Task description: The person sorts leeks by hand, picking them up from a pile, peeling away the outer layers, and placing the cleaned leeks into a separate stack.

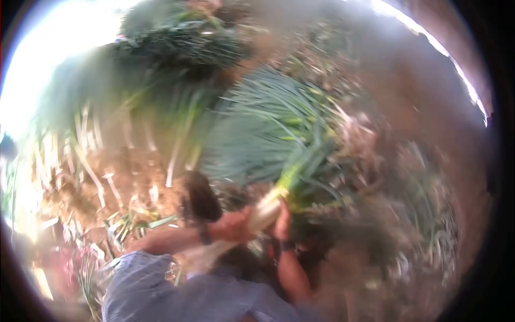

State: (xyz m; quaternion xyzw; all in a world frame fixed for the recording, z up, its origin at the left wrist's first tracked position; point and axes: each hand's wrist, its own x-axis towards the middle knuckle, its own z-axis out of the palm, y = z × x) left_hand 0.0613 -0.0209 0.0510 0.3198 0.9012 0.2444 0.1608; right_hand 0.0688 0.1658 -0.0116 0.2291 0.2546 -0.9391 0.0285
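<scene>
A thick bunch of green onions [273, 123] lies slanted in front of me, its leaves fanned out up and to the left. My left hand [233, 225] is closed around the pale stalk end from the left side. On the other side of the same stalks, my right hand [282, 221] grips them, thumb pointing up along the bunch. The root ends are hidden between my hands and body. Motion blur smears the fingers.
More green onions [86, 129] with white stalks lie on the soil at left. A dark green pile [182, 43] sits at the back. Dry leaf scraps [354, 134] litter the ground at right. A dark shoe-like shape [201, 196] is just beyond my left hand.
</scene>
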